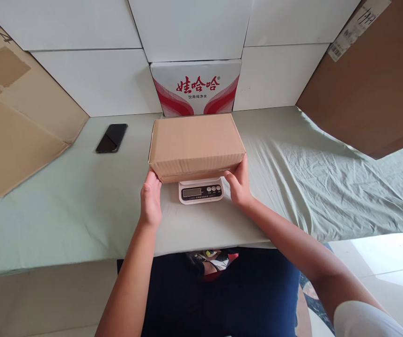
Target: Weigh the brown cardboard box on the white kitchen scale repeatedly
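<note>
**Closed carton sits on small scale, a hand at each near corner**

A large sheet of brown cardboard (15, 117) leans against the white tiled wall at far left, its lower edge on the surface (64, 220), which is covered with a pale green cloth. Just to its right a black phone (112, 138) lies flat, screen up, well apart from everything else. At centre, a closed brown cardboard box (196, 142) rests on a white digital scale (201, 191), hiding the platform so that only the front panel with its display and buttons shows below the box's near edge. The person's left hand (151, 199) is at the box's near-left bottom corner, fingertips touching the cardboard and the grip loosely open rather than clenched. The right hand (238, 185) is at the near-right bottom corner, thumb up against the side and fingers curled under the edge; whether that grip is bearing the box or only touching it cannot be told. Behind the box, a white carton with red print (196, 86) stands against the wall. Further right the cloth lies rumpled, and another brown cardboard sheet (370, 79) with a white label leans in from the far right.
</note>
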{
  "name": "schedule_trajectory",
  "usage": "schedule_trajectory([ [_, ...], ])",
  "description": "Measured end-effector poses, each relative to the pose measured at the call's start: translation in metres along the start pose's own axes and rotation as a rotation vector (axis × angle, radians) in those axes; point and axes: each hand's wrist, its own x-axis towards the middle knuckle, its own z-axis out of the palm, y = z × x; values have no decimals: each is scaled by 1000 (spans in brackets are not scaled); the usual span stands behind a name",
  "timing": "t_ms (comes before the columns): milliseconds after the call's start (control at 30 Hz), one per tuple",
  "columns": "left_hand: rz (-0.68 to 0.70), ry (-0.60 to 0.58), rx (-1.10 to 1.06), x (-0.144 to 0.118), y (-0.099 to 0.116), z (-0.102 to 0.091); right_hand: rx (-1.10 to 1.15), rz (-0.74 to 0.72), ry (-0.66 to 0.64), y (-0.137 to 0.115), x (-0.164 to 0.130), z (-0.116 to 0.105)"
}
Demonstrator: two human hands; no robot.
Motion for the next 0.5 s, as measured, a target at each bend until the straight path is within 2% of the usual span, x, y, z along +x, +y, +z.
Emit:
schedule_trajectory([
  [200,38,12,18,1,1,0,-11,-7,16,-2,-1,-1],
  [367,76,109,2,2,1,-7,81,59,185,8,10,-12],
  [500,83,167,-15,4,-4,-13,172,162,299,30,23,-27],
])
